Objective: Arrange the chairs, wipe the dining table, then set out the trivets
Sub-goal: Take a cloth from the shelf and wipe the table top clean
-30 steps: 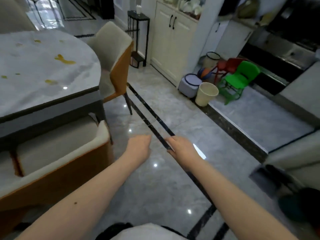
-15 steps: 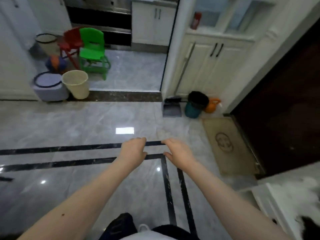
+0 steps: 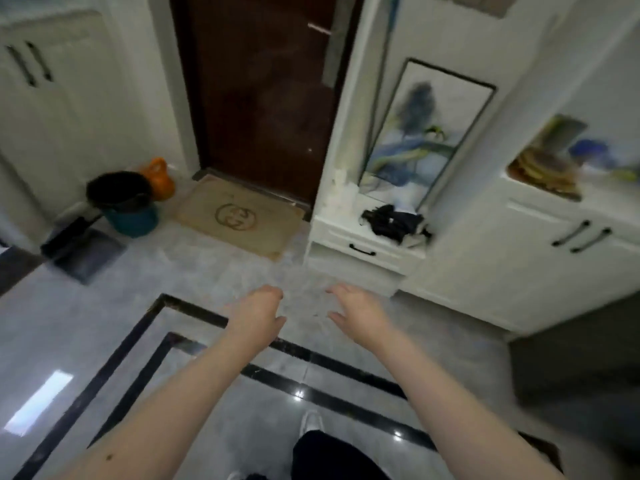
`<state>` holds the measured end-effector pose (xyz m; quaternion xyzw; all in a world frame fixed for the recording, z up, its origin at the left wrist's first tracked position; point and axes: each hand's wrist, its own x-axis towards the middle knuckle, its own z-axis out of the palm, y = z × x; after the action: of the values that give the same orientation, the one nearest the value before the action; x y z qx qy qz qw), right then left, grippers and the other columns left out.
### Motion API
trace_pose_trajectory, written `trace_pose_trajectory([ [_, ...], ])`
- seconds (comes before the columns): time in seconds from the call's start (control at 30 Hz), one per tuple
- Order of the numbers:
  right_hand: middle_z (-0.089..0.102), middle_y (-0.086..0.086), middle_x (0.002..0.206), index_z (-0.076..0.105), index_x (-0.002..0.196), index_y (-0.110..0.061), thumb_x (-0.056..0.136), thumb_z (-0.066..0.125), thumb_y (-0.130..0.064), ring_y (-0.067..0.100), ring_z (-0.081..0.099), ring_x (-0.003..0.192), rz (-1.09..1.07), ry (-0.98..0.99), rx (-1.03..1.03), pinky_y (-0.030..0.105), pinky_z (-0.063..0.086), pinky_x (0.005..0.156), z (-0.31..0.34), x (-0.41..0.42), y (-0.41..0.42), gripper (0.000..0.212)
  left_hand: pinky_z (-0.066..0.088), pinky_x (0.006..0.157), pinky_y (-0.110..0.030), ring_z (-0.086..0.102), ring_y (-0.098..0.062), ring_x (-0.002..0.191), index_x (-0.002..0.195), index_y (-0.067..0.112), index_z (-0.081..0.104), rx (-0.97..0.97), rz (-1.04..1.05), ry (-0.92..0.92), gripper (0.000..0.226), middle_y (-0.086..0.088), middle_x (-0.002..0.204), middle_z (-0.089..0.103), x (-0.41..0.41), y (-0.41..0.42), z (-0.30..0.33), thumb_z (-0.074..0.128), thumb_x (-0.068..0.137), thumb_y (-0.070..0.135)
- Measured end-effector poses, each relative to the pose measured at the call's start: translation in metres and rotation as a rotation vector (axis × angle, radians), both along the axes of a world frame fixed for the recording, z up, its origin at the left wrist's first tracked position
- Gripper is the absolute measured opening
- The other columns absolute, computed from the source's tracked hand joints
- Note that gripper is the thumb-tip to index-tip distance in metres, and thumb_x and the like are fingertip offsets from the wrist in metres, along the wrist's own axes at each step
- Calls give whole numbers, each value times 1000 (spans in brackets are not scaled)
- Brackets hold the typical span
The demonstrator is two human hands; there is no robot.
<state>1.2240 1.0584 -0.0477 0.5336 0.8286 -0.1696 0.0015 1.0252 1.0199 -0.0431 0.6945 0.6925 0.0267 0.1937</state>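
Observation:
My left hand (image 3: 256,315) and my right hand (image 3: 358,311) reach forward over the grey marble floor, side by side with a gap between them. Both hold nothing, and their fingers hang loosely curled. A stack of round woven mats (image 3: 543,171), possibly trivets, lies in an open niche of the white cabinet at the right; it is blurred. No chair or dining table is in view.
A dark brown door (image 3: 256,98) with a beige doormat (image 3: 239,220) stands ahead. A teal bin (image 3: 130,209), an orange jug (image 3: 159,178) and a dustpan (image 3: 81,251) sit at the left. White low drawer unit (image 3: 360,249) holds a black bundle (image 3: 393,221) under a framed picture (image 3: 420,133).
The view has swung right, away from the table and chairs, past the kitchen doorway to the entrance door and white cabinet. Both hands stay out in front, holding nothing.

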Motion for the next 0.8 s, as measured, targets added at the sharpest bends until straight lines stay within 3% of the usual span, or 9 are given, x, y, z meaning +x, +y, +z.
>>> trace_pose_trajectory([
  [0.27,49,2,136,46,137,-20,92,58,-27,23,52,119,-423,59,59,33,45,94,10,165,-28,47,43,96,-30,51,-20,120,133,18,46,30,-395,-26,43,-2,135,51,163,50,5,53,94,33],
  [0.5,49,0,137,44,138,-21,92,59,-27,22,52,119,-606,49,83,32,44,94,15,307,-36,48,43,93,-30,52,-21,118,130,17,49,64,-585,-58,42,-3,131,53,326,77,7,55,92,32],
  [0.8,49,1,137,38,142,-20,93,57,-30,19,50,121,-765,51,121,29,40,95,34,435,-28,53,44,90,-33,52,-25,117,128,15,48,67,-732,-57,42,-5,127,54,464,111,17,54,90,31],
])
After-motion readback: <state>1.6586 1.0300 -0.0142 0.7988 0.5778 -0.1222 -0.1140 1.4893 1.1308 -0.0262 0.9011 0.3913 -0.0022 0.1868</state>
